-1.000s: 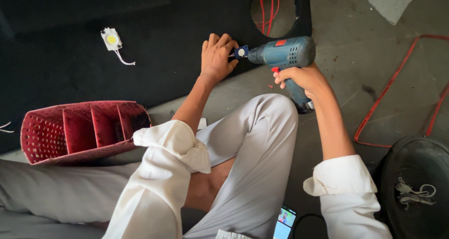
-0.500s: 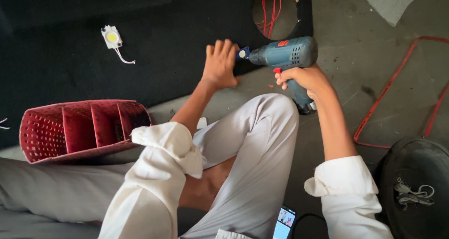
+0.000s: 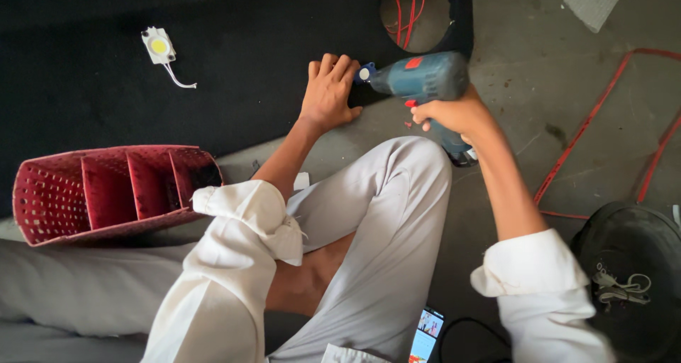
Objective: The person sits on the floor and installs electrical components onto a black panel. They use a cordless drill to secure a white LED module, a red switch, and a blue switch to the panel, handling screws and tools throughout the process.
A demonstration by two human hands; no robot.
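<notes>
nearby, right hand (image 3: 454,114) grips drill (image 3: 418,79); left hand (image 3: 328,93) lies flat, seemingly empty, near red basket (image 3: 106,189).

A single screen shows: a phone (image 3: 426,332) at the bottom edge of the view, just right of the person's bent knee, tilted upright with its narrow rectangular display lit in blue, white and small patches of red. A dark cable (image 3: 461,327) curves just beside it on the grey floor. No packages, labels or signs can be made out.
</notes>
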